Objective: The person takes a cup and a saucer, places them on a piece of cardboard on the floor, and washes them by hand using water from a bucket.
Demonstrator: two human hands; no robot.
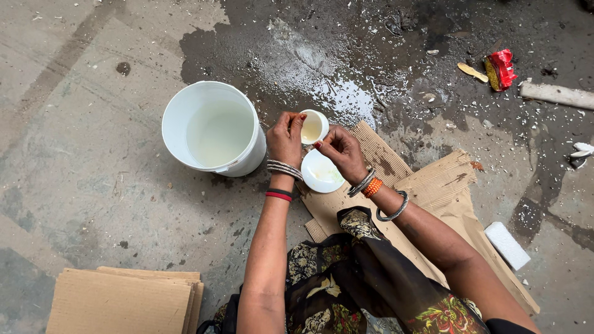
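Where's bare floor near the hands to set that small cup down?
Dry concrete lies open left of the white bucket, up to the stacked cardboard sheets. It is crowded around the hands: left hand and right hand hold the small cup over the white dish on the torn cardboard. Beyond them the floor is wet and littered.

Small white cup (313, 126) partly hidden behind left hand (286, 137) fingers; saucer (321, 171) edge under right hand (342, 151). Cardboard stack (124, 301) cut off at bottom edge. Red wrapper (502, 68) contents too small to tell.
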